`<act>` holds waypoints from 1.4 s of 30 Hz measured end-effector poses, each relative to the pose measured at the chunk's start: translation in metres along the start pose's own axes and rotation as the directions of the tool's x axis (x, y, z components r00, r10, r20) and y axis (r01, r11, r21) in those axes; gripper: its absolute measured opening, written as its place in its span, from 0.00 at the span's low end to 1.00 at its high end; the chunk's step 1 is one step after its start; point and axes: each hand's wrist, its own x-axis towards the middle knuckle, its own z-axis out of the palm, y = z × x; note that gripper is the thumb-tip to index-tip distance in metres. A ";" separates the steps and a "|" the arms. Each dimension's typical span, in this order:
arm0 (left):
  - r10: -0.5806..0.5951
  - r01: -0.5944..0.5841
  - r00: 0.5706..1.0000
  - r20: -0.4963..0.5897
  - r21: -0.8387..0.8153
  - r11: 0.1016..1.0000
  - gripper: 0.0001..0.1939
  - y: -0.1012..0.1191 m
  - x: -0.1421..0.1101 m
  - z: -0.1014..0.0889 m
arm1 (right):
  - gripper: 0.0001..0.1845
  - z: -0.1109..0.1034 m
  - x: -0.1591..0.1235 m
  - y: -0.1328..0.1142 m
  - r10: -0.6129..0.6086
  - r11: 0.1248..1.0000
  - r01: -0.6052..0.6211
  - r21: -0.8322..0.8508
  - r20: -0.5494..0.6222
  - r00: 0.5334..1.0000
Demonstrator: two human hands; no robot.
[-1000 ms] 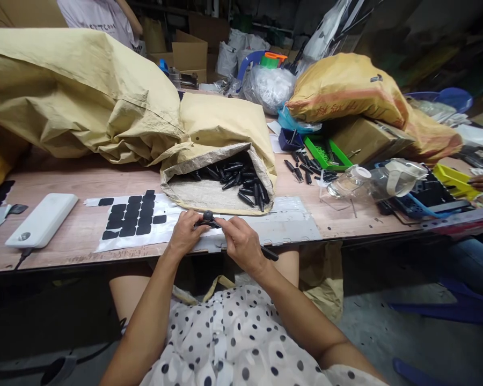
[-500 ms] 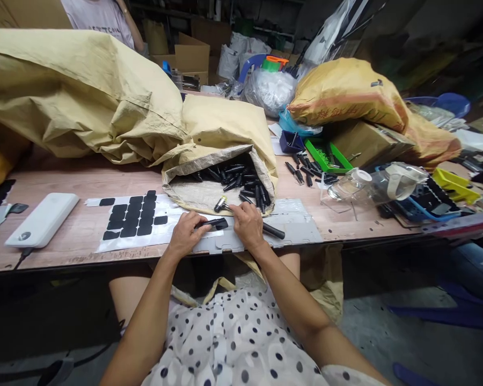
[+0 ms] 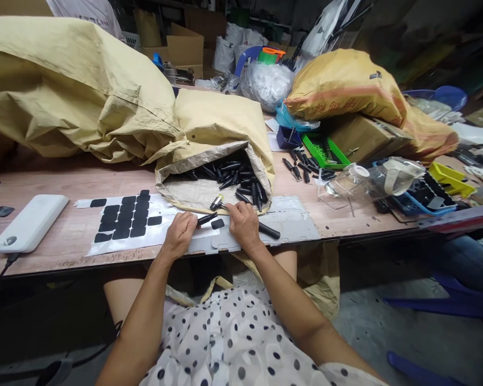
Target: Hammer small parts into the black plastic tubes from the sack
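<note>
My left hand [image 3: 180,231] is closed around a slim black tubular part [image 3: 207,219], whose narrow tip points right over the white sheet. In my right hand [image 3: 244,224] is a small hammer [image 3: 269,230]: its metal and yellow head shows left of the fingers, its black handle to the right, low over the grey board. One black rounded patch [image 3: 217,223] lies between the hands. Rows of similar black patches [image 3: 124,217] sit on a white backing sheet [image 3: 161,208] to the left. Just beyond the hands, an opened paper sack [image 3: 225,115] holds several black tubular parts [image 3: 229,174].
A white power bank [image 3: 30,222] with a cable lies left. To the right are loose black parts [image 3: 300,165], a green tray [image 3: 326,151], a clear jug [image 3: 346,181] and a blue basket [image 3: 424,206]. Large sacks [image 3: 350,86] stand behind; another person's shirt shows at upper left.
My hands have parted from working together on the black part. The hammer has come down over the board, its head now showing. The black patch now lies apart from the part's tip.
</note>
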 end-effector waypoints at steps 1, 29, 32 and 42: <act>-0.003 0.003 1.000 0.002 -0.003 1.000 0.22 0.000 0.000 -0.001 | 0.18 0.000 0.000 0.000 0.000 1.000 0.000 -0.006 -0.001 1.000; -0.191 0.178 0.861 0.470 0.074 0.981 0.10 0.024 -0.083 -0.001 | 0.18 -0.007 0.004 -0.008 0.000 1.000 0.000 -0.004 0.036 0.999; -0.230 0.138 0.932 0.281 0.310 0.941 0.08 -0.009 -0.096 0.024 | 0.18 -0.007 0.004 -0.008 -0.001 1.000 0.001 -0.010 0.037 0.999; -0.057 0.046 0.836 0.546 0.034 0.998 0.16 0.074 -0.026 -0.016 | 0.15 -0.004 0.004 -0.011 -0.032 0.999 0.033 -0.028 0.037 0.999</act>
